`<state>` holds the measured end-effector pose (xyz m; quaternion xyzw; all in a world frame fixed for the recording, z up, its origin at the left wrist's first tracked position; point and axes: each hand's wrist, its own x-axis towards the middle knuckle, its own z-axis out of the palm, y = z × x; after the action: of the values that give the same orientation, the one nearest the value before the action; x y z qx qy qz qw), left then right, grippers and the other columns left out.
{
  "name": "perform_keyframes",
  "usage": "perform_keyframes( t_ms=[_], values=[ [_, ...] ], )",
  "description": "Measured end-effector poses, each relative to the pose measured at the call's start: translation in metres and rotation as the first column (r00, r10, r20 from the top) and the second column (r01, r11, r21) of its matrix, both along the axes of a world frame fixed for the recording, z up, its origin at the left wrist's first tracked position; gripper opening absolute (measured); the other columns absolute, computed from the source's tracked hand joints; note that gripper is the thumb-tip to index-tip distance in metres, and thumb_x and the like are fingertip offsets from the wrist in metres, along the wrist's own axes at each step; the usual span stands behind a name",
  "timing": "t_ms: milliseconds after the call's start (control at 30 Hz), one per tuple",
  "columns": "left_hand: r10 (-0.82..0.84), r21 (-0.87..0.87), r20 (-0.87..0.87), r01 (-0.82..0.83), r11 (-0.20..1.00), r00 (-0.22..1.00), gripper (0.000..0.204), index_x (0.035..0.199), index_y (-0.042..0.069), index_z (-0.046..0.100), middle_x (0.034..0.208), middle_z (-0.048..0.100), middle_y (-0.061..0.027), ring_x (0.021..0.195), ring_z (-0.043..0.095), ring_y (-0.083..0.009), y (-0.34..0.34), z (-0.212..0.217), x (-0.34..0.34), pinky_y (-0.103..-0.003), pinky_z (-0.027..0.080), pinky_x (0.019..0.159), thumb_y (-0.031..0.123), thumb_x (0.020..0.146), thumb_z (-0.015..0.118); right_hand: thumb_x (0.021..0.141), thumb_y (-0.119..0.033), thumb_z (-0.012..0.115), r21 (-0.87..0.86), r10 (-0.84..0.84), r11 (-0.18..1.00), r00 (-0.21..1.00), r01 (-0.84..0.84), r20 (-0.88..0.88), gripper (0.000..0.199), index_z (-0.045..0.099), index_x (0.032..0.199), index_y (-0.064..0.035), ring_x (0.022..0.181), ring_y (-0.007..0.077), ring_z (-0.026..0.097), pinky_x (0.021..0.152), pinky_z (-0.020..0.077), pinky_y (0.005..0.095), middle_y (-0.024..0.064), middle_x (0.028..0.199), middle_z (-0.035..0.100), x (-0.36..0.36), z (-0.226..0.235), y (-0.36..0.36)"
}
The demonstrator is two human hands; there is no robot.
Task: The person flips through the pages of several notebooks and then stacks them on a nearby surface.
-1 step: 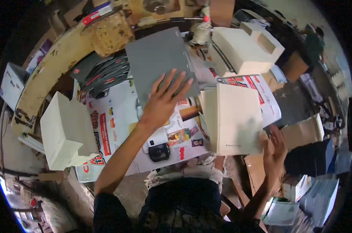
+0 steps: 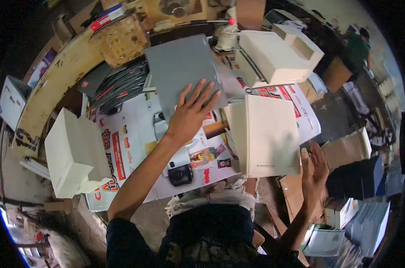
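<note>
The person's left hand (image 2: 188, 117) lies on the near part of a grey cover (image 2: 180, 60), its fingers spread and extended, not wrapped around anything. The cover lies at the middle of the workspace, toward the far side of a printed white sheet (image 2: 140, 178), just beside a fanned pile of grey covers (image 2: 122, 87).

The grey cover looks thin, light and fairly stiff, like board, with a smooth face that could slide under a light push. A spread palm suits holding it flat; for lifting, its long side edges seem the best hold, as a pinch at one corner could crease it.

To its right lies a cream block of pages (image 2: 271, 134), the near edges of its leaves roughly even. It is probably the heavier thing, dense as a whole but soft and bendable leaf by leaf, its corners easily dented. Support from below with the thumb on top, across the near edge, would likely keep the leaves from slipping.

The right hand (image 2: 315, 172) is at the block's near right corner, fingers loosely bent and parted from the thumb, apparently gripping nothing; whether the thumb touches the page edges cannot be told.
</note>
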<state>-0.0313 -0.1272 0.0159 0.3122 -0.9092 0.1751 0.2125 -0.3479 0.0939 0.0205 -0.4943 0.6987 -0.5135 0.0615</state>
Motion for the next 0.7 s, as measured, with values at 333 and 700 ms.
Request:
perform_keyframes(
  t_ms=[333, 700],
  values=[
    [-0.036, 0.264, -0.071, 0.053, 0.963, 0.997, 0.069, 0.151, 0.025, 0.04, 0.154, 0.04, -0.0156, 0.142, 0.037, -0.0359, -0.118, -0.037, -0.003, -0.052, 0.028, 0.117, 0.037, 0.089, 0.067, 0.104, -0.048, 0.043, -0.002, -0.098, 0.978, 0.474, 0.207, 0.875, 0.061, 0.042, 0.145, -0.0033, 0.129, 0.0267, 0.05, 0.105, 0.0445, 0.0383, 0.0177, 0.142, 0.049, -0.063, -0.169, 0.104],
    [0.065, 0.346, -0.059, -0.041, 0.937, 0.996, 0.048, 0.128, 0.02, 0.062, 0.119, 0.066, -0.0188, 0.106, 0.065, -0.0382, -0.108, -0.022, 0.006, -0.051, 0.052, 0.092, 0.031, 0.082, 0.071, 0.097, -0.037, 0.056, 0.003, 0.065, 0.976, 0.302, -0.218, 0.951, 0.057, 0.05, 0.141, -0.0015, 0.122, 0.0317, 0.055, 0.098, 0.0488, 0.0461, 0.0162, 0.139, 0.054, 0.083, -0.075, 0.007]
  ],
)
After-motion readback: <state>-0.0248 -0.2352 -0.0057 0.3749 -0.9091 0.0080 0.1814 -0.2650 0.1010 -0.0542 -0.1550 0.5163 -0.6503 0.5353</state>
